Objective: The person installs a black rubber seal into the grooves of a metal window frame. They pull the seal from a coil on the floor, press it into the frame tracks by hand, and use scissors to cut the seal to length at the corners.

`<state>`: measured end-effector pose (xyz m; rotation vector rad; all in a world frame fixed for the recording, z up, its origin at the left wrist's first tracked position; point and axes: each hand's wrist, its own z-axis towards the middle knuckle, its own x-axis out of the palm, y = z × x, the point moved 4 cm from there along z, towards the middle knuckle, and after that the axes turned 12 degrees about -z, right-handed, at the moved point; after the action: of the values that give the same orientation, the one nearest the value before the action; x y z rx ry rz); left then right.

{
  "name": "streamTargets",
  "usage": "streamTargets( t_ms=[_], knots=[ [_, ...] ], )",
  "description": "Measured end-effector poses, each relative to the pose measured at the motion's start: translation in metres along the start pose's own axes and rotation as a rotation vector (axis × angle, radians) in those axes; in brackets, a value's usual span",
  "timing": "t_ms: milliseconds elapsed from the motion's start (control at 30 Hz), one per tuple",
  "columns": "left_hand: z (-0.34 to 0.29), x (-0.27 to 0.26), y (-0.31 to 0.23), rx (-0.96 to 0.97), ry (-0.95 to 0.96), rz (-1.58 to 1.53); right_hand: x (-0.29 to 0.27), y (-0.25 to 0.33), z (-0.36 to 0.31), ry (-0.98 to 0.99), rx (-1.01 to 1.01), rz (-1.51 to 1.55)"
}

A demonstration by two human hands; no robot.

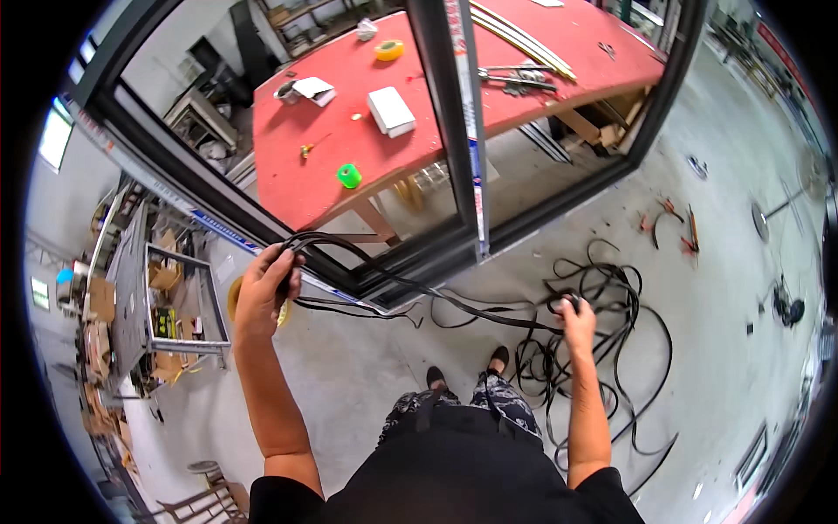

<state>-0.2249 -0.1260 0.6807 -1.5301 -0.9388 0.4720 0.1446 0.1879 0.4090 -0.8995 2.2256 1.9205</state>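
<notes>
Long black rubber strips (454, 306) stretch between my two hands in front of a dark window frame (410, 262). My left hand (268, 288) is closed round a looped part of the strips, beside the frame's lower left corner. Farther right, my right hand (574, 320) grips the strips too, with its fingers curled round them. Below and around it, a tangled heap of the same strip (624, 306) lies on the floor. A loose end hangs below the frame's bottom edge, near the middle.
Behind the frame stands a red-topped table (305, 175) with a white box (391, 112), a green spool (348, 175) and yellow tape (388, 50). At left is a metal-framed cart (188, 348) with cartons. Orange-handled tools (690, 231) and a fan (761, 221) are at right.
</notes>
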Motion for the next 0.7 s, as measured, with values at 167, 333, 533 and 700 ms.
streamTargets(
  t_ms=[167,333,533,700],
  knots=[
    [-0.007,0.031,-0.003,-0.029,0.042,-0.025,-0.042,0.019,0.021,-0.143,-0.247,-0.641],
    [-0.016,0.077,0.036,-0.207,0.368,0.194,0.03,0.196,-0.045,0.258,-0.693,-0.202],
    [-0.025,0.14,0.067,-0.096,0.705,0.474,0.081,0.251,-0.102,1.027,-0.571,0.318],
    [-0.035,0.133,0.073,0.032,0.656,0.467,0.068,0.248,-0.1,0.659,-0.765,0.018]
  ],
)
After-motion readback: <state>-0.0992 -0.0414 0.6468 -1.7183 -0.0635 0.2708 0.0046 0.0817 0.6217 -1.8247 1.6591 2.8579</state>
